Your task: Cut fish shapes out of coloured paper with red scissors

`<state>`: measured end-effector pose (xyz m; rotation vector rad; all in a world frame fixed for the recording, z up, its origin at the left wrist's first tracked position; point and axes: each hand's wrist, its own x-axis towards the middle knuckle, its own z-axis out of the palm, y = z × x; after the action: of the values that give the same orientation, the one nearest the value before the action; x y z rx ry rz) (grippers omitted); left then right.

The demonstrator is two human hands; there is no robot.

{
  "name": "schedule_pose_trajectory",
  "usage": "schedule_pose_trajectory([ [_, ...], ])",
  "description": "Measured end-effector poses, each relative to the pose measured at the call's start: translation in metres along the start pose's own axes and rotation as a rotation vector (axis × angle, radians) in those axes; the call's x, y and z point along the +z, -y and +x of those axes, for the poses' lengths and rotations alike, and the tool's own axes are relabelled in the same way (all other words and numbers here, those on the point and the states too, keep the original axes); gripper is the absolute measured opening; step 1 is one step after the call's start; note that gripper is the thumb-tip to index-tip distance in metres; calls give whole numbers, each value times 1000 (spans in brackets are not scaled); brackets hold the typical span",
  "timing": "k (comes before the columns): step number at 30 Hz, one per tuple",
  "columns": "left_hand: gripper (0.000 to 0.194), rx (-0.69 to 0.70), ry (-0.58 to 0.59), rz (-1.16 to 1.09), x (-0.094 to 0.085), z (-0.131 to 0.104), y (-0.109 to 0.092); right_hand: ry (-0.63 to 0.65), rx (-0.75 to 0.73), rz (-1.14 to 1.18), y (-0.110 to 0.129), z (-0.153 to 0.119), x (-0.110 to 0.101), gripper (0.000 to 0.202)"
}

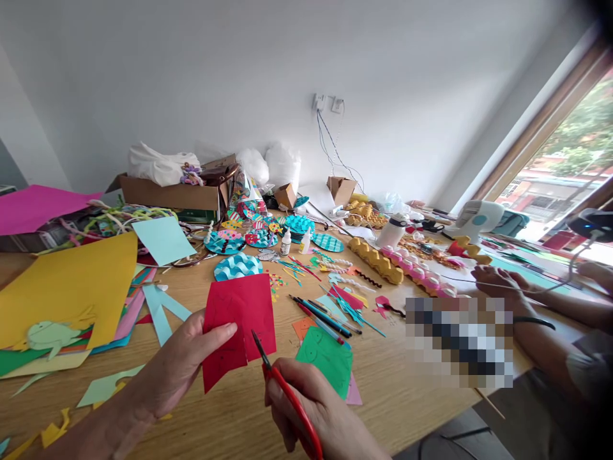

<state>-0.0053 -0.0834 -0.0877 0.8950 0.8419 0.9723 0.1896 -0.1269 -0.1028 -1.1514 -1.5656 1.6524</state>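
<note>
My left hand grips a sheet of red paper by its left side, thumb on the front and fingers behind. Faint pencil drawings show on the red sheet, and a slit runs up from its lower edge. In my right hand is a pair of red-handled scissors. Their dark blades point up and left over the right part of the red paper. Green paper with a drawn outline lies just right of the scissors, on top of orange and pink pieces.
Pens lie beyond the green paper. Yellow sheets and a cut-out pale green fish are at the left. Blue paper discs, glue bottles and egg-carton strips stand further back. Another person's hands rest at the right.
</note>
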Motion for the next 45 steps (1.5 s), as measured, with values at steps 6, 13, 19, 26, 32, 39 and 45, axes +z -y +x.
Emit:
schedule_pose_trajectory([
  [6,19,-8,26,-36,1,-1,-1,64,-37,22,-3,10,0,56],
  [13,17,16,33,12,2,-2,1,69,3,36,3,11,3,58],
  [19,15,-32,30,-9,-1,-1,2,54,58,-5,8,7,2,51],
  [26,24,-42,40,41,-4,2,-3,41,112,-115,13,-5,-7,38],
  [32,22,-50,64,33,-1,0,-4,62,64,-63,17,-5,-5,42],
  [39,19,-71,72,-16,0,-1,-2,67,30,-53,1,3,-6,38],
  [45,21,-71,89,13,-1,-2,-3,74,35,-100,-1,3,-7,38],
])
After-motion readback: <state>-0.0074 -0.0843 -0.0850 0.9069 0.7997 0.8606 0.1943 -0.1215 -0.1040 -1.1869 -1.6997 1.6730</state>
